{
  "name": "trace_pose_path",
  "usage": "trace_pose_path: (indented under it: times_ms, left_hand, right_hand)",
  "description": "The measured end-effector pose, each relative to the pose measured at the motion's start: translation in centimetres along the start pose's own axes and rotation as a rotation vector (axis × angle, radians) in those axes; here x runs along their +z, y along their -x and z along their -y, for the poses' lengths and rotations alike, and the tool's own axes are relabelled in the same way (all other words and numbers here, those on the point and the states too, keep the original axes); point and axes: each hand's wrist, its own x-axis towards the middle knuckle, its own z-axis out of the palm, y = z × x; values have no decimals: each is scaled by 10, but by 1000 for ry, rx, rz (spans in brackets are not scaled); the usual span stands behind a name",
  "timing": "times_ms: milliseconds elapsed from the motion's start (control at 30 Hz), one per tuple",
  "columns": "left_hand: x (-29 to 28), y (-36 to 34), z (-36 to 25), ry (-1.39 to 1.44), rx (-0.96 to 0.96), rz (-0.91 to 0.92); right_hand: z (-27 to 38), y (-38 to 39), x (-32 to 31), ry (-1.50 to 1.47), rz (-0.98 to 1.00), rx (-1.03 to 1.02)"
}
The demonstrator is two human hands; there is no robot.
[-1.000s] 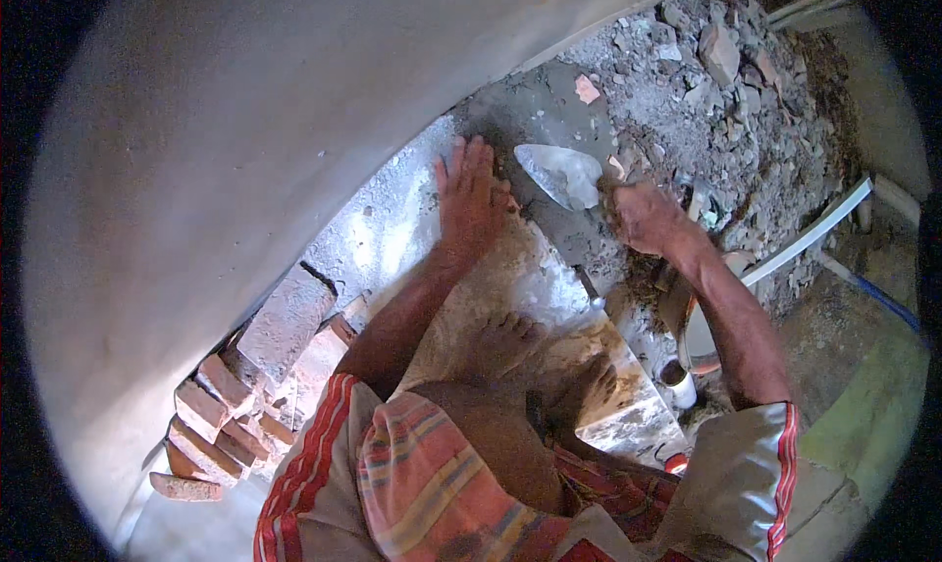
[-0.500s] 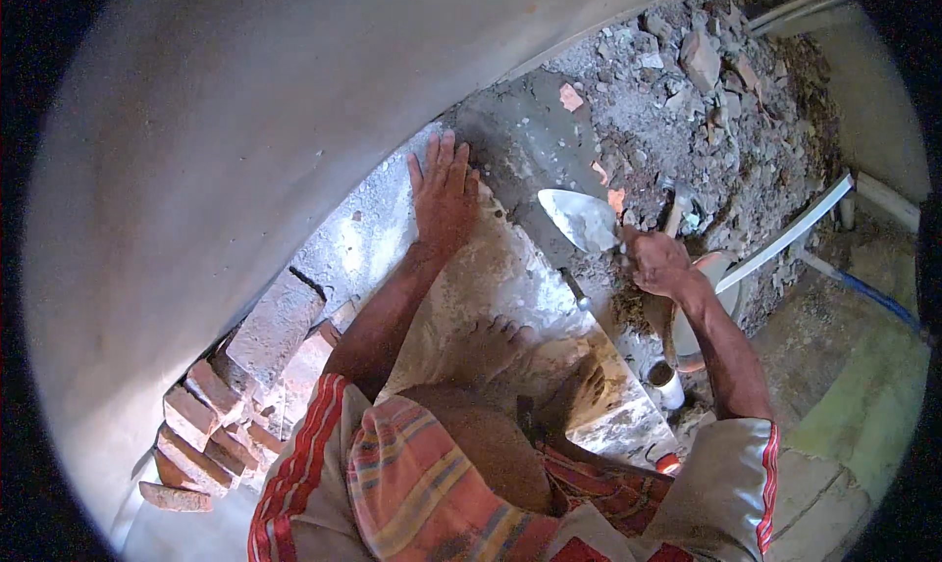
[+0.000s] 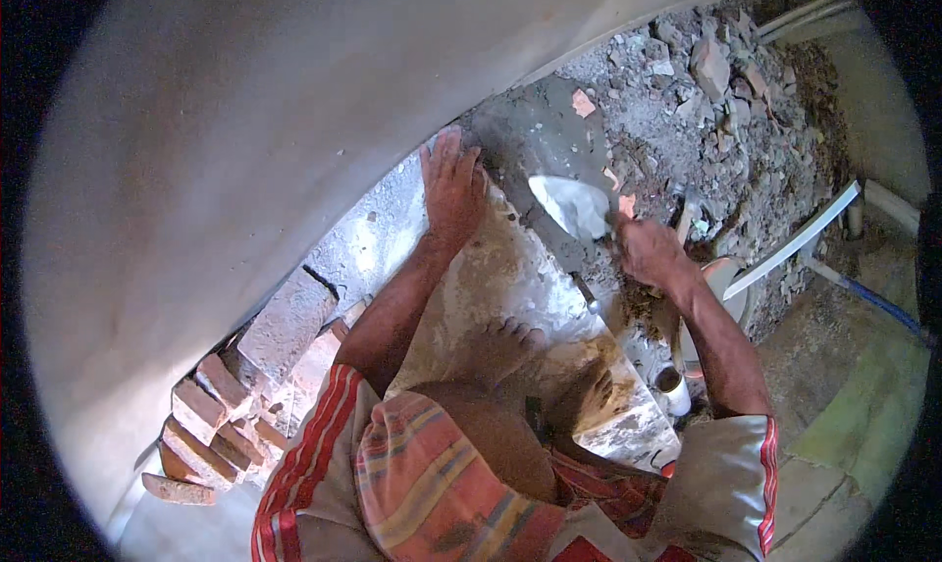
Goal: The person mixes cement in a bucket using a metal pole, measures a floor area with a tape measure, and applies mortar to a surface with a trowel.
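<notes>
My right hand (image 3: pixel 655 253) is closed round the handle of a pointed trowel (image 3: pixel 572 206). The trowel's pale, smeared blade points left over a patch of wet grey mortar (image 3: pixel 549 130). My left hand (image 3: pixel 454 191) lies flat with its fingers stretched out, at the far end of the pale slab (image 3: pixel 446 297) beside the wall and the mortar. Between the slab's edge and the mortar lies a short tool with a dark handle (image 3: pixel 585 292). Behind my right hand a hammer (image 3: pixel 686 214) rests on the rubble, partly hidden.
Several bricks (image 3: pixel 211 395) are stacked at the left by the curved-looking wall (image 3: pixel 196 170). Broken rubble (image 3: pixel 726 101) heaps up at the far right. A white pipe piece (image 3: pixel 673 393) stands near my right forearm. A pale strip (image 3: pixel 795 243) slants across the right, and my bare foot (image 3: pixel 505 351) is on the slab.
The trowel has moved slightly left and its blade has tilted. My left hand stays pressed flat in about the same place. The whole view has shifted a little.
</notes>
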Motion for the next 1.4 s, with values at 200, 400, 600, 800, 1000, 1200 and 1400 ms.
trace_pose_path:
  times_ms: [200, 400, 600, 800, 1000, 1200, 1400]
  left_hand:
    - [0, 0, -12, 51, 76, -35]
    - [2, -2, -3, 89, 76, -62]
    - [-36, 15, 1, 48, 70, 16]
    - [-28, 6, -10, -23, 71, 67]
    - [-7, -4, 1, -3, 209, -40]
    - [-31, 5, -5, -1, 117, 53]
    - [-58, 36, 2, 37, 110, 139]
  right_hand:
    - [-15, 36, 6, -2, -54, 38]
    - [-8, 36, 12, -89, -76, 102]
    - [-37, 36, 10, -151, -121, 341]
    - [-36, 33, -19, -169, -179, 256]
    - [2, 12, 7, -187, 9, 82]
    - [-19, 61, 32, -60, -82, 110]
    - [-74, 146, -7, -31, -190, 369]
